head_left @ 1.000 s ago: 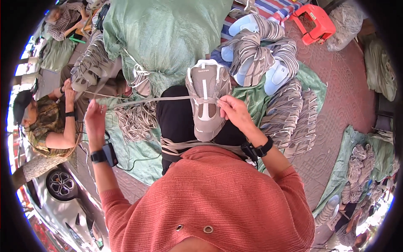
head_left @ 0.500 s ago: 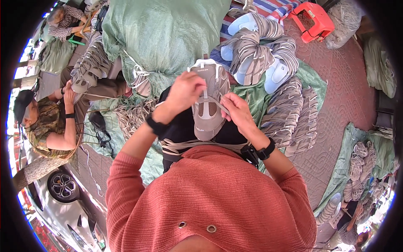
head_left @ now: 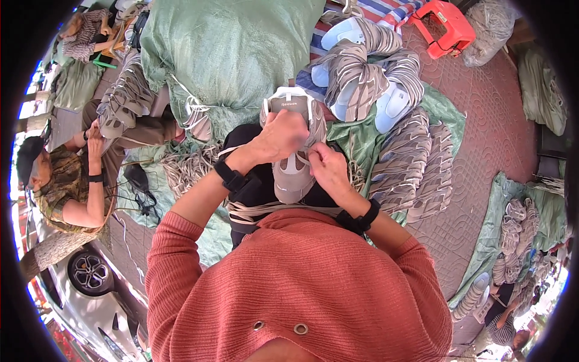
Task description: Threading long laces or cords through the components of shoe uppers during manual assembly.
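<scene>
I see grey shoe (head_left: 292,184) on dark-clad lap (head_left: 244,136), toe toward body. Left hand (head_left: 283,134) curled over its middle, blurred; right hand (head_left: 329,166) bunched beside; can't tell what either pinches.

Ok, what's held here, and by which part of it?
The right hand appears to pinch a lace at the edge of the shoe; whether the left hand holds anything cannot be told.

Paving (head_left: 482,130), a parked car (head_left: 96,314) and stacked shoes (head_left: 403,164) show a street-side workplace.
</scene>
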`<state>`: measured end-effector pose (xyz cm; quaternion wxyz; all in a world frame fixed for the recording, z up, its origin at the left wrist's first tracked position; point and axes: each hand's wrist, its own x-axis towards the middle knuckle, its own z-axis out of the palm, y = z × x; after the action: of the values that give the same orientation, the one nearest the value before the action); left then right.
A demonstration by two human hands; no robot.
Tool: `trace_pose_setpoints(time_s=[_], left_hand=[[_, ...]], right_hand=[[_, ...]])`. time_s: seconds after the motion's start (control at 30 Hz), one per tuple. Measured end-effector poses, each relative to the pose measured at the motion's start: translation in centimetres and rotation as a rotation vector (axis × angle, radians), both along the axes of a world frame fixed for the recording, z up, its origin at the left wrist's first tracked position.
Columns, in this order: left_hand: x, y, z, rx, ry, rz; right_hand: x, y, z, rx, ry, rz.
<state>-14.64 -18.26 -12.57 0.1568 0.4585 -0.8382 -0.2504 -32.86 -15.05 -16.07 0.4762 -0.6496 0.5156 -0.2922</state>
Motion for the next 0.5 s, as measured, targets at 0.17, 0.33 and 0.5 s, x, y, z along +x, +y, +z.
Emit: trace_pose_setpoints(time_s=[0.17,0.33,0.5], left_hand=[[-0.4,0.6,-0.9,-0.11,-0.077,-0.019],[-0.4,1.9,-1.7,0.059,0.064,0.065],[-0.9,2.0,-1.3,0.118,0.087,0.044]], right_hand=[[0.8,-0.3,-0.4,-0.292,0.301,0.023],[-1.9,-3.6,3.6,-0.669,0.468,0.303],[-1.8,-5.3,3.4,-0.694,0.515,0.568]])
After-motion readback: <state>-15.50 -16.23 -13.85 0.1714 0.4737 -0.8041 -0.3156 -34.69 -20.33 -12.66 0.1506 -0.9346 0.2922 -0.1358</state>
